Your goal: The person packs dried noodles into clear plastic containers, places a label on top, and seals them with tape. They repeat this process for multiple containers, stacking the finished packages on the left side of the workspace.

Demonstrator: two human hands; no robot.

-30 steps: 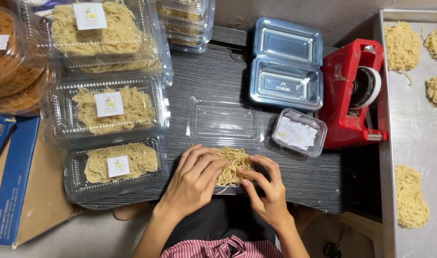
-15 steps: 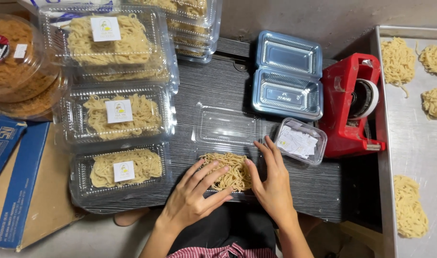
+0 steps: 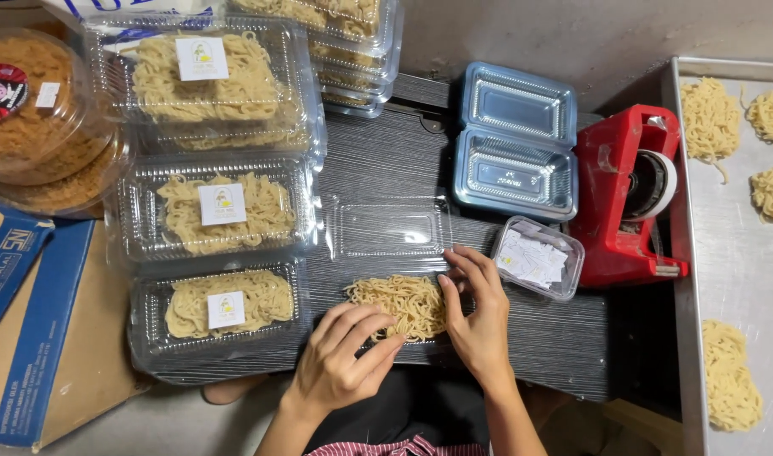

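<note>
Fingers [image 3: 365,333] of our left hand [image 3: 344,363] curl loosely against the near-left edge of the noodle portion [image 3: 401,306]; fingers [image 3: 471,274] of our right hand [image 3: 481,325] are spread and lie along its right side. Neither hand grips; both press and shape. The noodle portion sits in the base of an open clear hinged container, between the two hands, on the dark counter [image 3: 386,152]. The container's open lid [image 3: 389,228] lies flat just beyond the fingertips.

Compared with half a second ago, our right hand has shifted from flat over the noodles to their right edge, and more of the portion is now exposed. We judge that the portion is being tucked in and the lid is not yet shut.

Right of the right fingers stands a small tub of paper labels [image 3: 538,257], and beyond it a red tape dispenser [image 3: 627,198]. Left of the left fingers lie packed, labelled noodle containers [image 3: 226,304]. Empty blue-tinted containers [image 3: 513,148] lie farther ahead.
</note>
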